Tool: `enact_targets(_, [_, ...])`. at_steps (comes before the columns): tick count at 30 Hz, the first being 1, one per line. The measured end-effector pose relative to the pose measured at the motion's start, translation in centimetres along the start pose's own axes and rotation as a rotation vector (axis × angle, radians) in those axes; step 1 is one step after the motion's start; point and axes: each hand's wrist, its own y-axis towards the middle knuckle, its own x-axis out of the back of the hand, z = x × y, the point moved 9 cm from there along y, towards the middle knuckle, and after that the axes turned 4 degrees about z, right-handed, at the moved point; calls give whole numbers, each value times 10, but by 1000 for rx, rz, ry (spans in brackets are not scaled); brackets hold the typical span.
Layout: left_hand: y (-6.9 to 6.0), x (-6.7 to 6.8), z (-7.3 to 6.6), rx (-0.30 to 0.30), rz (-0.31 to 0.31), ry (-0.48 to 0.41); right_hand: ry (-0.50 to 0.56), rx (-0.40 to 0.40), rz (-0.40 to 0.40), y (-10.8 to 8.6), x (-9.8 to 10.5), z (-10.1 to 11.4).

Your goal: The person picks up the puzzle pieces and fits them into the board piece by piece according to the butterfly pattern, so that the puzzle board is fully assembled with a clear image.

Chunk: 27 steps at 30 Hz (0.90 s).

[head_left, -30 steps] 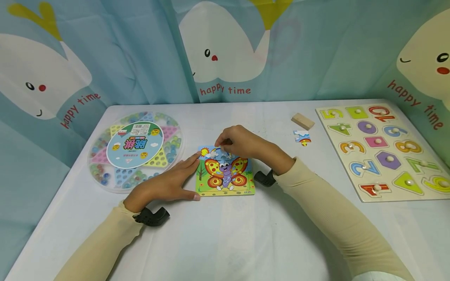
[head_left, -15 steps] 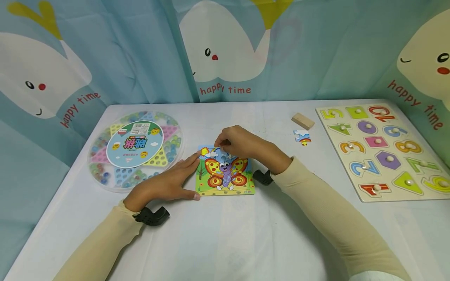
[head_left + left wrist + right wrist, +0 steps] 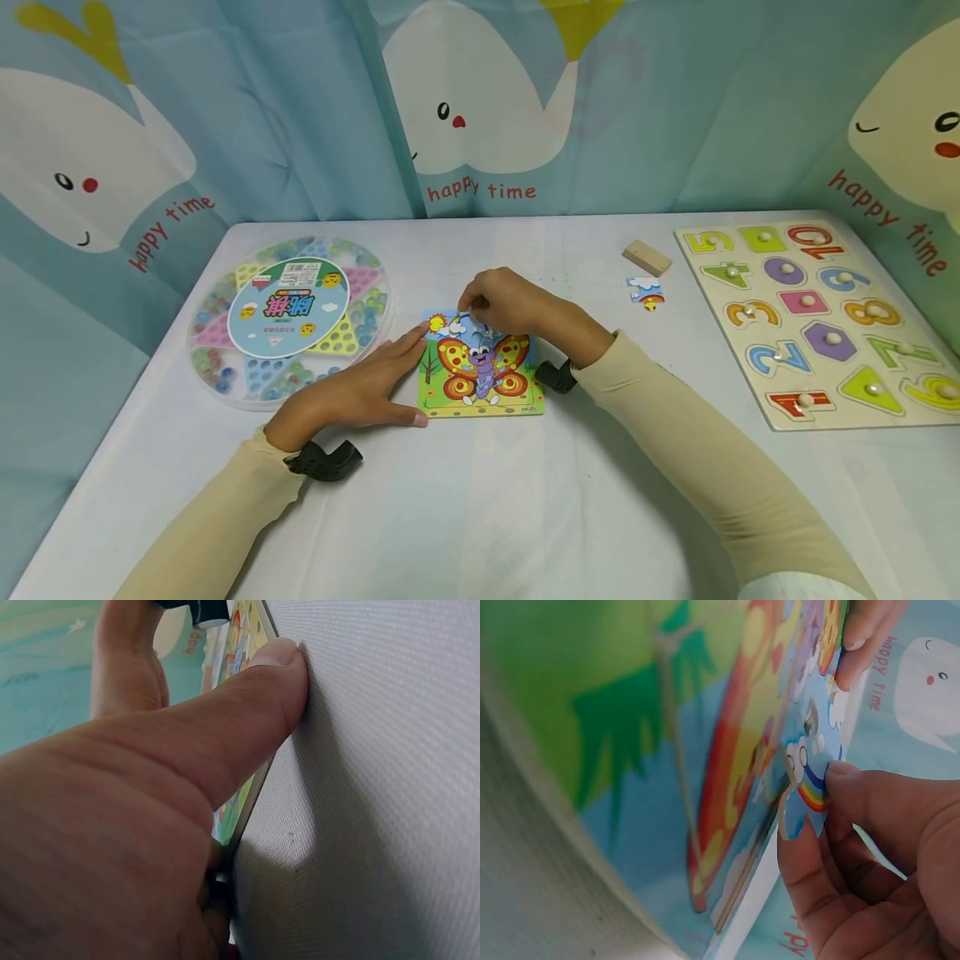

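Observation:
A square butterfly jigsaw puzzle lies flat on the white table. My left hand rests against its left edge, thumb at the near corner and fingers extended toward the far corner. Over the puzzle's far edge, my right hand pinches a puzzle piece printed with a rainbow and cloud. In the right wrist view that piece stands tilted above the board, partly over a gap in the picture. The head view hides most of it behind the fingers. The left thumb touches the board's side in the left wrist view.
A loose puzzle piece lies right of the board, close to a small wooden block. Farther right is a number-and-shape peg board. A round marble game case sits at the left, near the left hand. A whale-print curtain hangs behind.
My right wrist and forearm have shifted slightly left, while the right fingertips stay at the same spot on the puzzle. The left hand has not visibly moved.

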Motion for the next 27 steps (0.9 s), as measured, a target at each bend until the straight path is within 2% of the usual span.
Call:
enact_targets(16, [-1,1,-1,-1,-1,-2,33,-32,-6,0,0,-7])
enact_targets(27, [-1,1,-1,-7,-5,-1,61,-3,34,-4,1,-5])
